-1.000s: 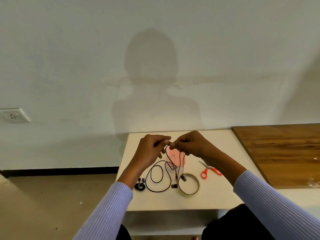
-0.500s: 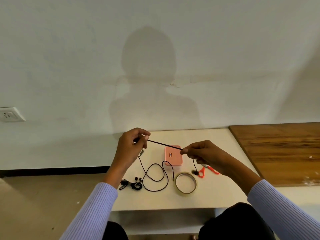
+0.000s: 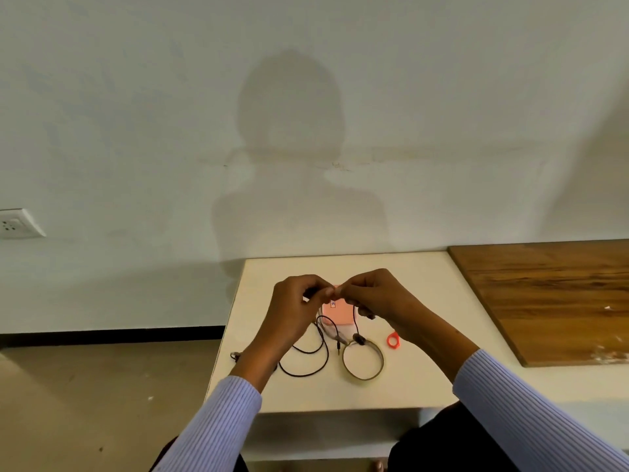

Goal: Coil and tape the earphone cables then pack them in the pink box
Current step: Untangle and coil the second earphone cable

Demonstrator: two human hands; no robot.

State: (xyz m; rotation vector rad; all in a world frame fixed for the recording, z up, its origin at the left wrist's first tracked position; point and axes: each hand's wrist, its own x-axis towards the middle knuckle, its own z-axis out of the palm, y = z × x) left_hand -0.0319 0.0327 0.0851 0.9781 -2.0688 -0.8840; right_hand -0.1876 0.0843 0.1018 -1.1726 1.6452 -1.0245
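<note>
**Both hands pinching the earphone cable above the box**

The left hand (image 3: 294, 310) and right hand (image 3: 377, 301) are meeting fingertip to fingertip, each pinching the thin black earphone cable (image 3: 308, 364), which is trailing in loops onto the white table (image 3: 408, 386). The small pink rectangular box (image 3: 335, 315) is sitting just beneath them, near a tape roll (image 3: 363, 361).

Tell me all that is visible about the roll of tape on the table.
The roll of tape is a thin ring, tan or brownish in colour, with a wide open centre through which the white table shows. It lies flat near the table's front edge, in front of the pink box and left of the orange scissors handle. An earbud at the end of the black earphone cable lies at its far rim and seems to touch it. Neither hand touches it.
</note>
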